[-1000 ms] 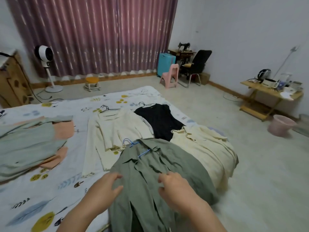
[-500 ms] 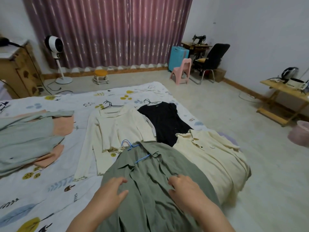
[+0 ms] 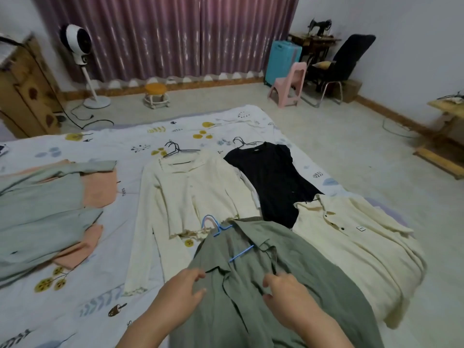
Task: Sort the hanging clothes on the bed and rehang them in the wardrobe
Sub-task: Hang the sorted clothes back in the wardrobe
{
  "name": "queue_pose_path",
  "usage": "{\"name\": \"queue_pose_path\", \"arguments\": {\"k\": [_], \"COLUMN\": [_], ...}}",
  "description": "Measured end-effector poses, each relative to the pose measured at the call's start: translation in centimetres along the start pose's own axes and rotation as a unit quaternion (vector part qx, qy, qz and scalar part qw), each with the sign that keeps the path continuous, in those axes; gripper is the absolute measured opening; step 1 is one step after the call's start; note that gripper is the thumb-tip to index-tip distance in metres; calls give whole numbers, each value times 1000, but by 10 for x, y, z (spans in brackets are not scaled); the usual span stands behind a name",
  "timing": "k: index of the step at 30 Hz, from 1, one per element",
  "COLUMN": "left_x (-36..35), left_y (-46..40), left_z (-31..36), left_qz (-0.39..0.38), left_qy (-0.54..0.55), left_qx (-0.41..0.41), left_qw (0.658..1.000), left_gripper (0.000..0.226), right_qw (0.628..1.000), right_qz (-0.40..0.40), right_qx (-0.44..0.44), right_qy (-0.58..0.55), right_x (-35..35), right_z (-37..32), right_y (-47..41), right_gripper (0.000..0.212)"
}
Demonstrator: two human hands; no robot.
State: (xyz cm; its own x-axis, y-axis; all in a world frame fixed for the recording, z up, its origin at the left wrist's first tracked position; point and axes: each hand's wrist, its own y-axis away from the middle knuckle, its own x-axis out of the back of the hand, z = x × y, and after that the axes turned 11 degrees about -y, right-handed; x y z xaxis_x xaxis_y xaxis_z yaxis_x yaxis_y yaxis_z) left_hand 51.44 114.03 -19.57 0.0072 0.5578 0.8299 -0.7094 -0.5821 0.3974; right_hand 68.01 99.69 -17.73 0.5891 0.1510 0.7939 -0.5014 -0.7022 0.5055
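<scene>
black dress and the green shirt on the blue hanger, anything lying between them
In the head view, nothing separate: the black dress hem runs straight down to the green shirt collar, flanked by the cream cardigan and cream shirt.

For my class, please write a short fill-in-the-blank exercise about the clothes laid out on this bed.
1. Both hands rest on the ____ shirt.
2. That shirt's hanger is ____ in colour.
3. The black dress lies between two ____ garments.
4. The plastic chair by the suitcase is ____.

Missing words: green; blue; cream; pink

On the printed-sheet bed (image 3: 105,146), my olive shirt (image 3: 288,285) lies nearest; cream cardigan (image 3: 190,194) behind-left, black dress (image 3: 273,182) behind, cream button shirt (image 3: 356,242) right.
</scene>
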Motion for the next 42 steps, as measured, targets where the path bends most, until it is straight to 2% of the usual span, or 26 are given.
{"name": "queue_pose_path", "arguments": {"k": [6,13,18,23,27,30,31,34,35,38,39,40,42], "left_x": [-5,-46,-92,-129,-153,-156,-154,-146,-143,-130,-124,-118,-106], "left_y": [-62,-141,-200,-252,-280,-285,-284,-273,-268,-247,-240,-233,-220], "left_z": [-34,-59,-75,-86,-99,-100,-99,-94,-91,-72,-65,-59,-47], "left_qz": [-24,-34,-8,20,-30,-48,-51,-45,-33,18,35,51,71], "left_qy": [-24,-18,-20,-28,7,44,58,112,129,167,173,179,197], "left_qx": [-4,28,91,136,147,159,160,147,141,114,106,100,96], "left_qw": [999,999,996,990,989,985,984,982,981,979,979,977,973], "left_gripper": [36,41,46,70,81,60,52,47,46,39,36,34,32], "right_qw": [1000,999,999,1000,999,1000,998,997,996,995,992,989,977], "right_qz": [-7,-3,4,17,-25,15,56,70,81,94,115,139,192], "right_qx": [-19,-19,-37,-22,-33,-19,-10,12,23,38,45,59,92], "right_qy": [10,30,-14,1,6,20,17,5,-1,0,-2,-4,-5], "right_x": [-23,-61,-91,-123,-157,-175,-181,-185,-179,-166,-159,-151,-134], "right_z": [-20,-21,-15,-5,16,24,29,35,34,28,25,23,21], "right_y": [-71,-156,-220,-275,-290,-286,-286,-274,-271,-260,-256,-250,-238], "right_gripper": [30,38,63,77,72,72,66,56,58,83,83,78,53]}}
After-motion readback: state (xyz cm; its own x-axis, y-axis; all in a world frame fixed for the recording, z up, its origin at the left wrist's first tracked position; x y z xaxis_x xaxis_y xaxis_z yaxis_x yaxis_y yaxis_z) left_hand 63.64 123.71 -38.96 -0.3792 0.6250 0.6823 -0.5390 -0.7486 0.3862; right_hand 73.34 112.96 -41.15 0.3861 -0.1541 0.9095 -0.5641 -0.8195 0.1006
